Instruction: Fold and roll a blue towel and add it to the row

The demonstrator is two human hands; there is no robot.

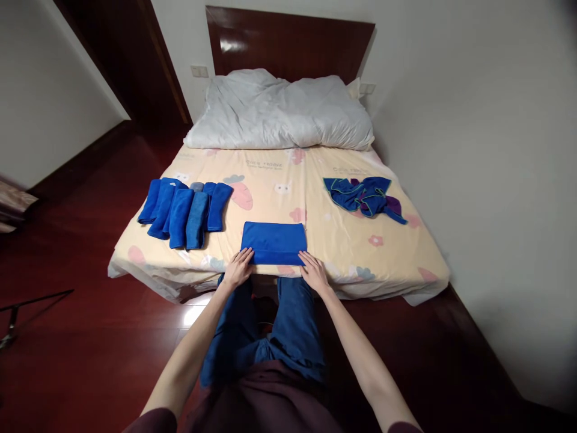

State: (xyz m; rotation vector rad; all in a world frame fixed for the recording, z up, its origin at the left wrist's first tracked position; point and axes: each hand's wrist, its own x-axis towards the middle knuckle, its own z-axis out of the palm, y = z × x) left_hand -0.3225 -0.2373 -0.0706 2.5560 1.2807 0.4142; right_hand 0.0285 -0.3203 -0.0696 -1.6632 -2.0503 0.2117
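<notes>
A folded blue towel [274, 242] lies flat near the foot edge of the bed [315, 198]. My left hand [237, 269] rests at its near left corner, fingers stretched out flat and touching the cloth. My right hand [314, 272] lies at the near right corner, also flat with fingers extended onto the towel's edge. Neither hand grips anything.
Several rolled blue towels [184, 210] lie in a row on the bed's left side. A crumpled pile of blue cloths [364, 195] sits on the right. A white duvet [279, 111] is bunched at the headboard. Dark wooden floor surrounds the bed; a wall runs close on the right.
</notes>
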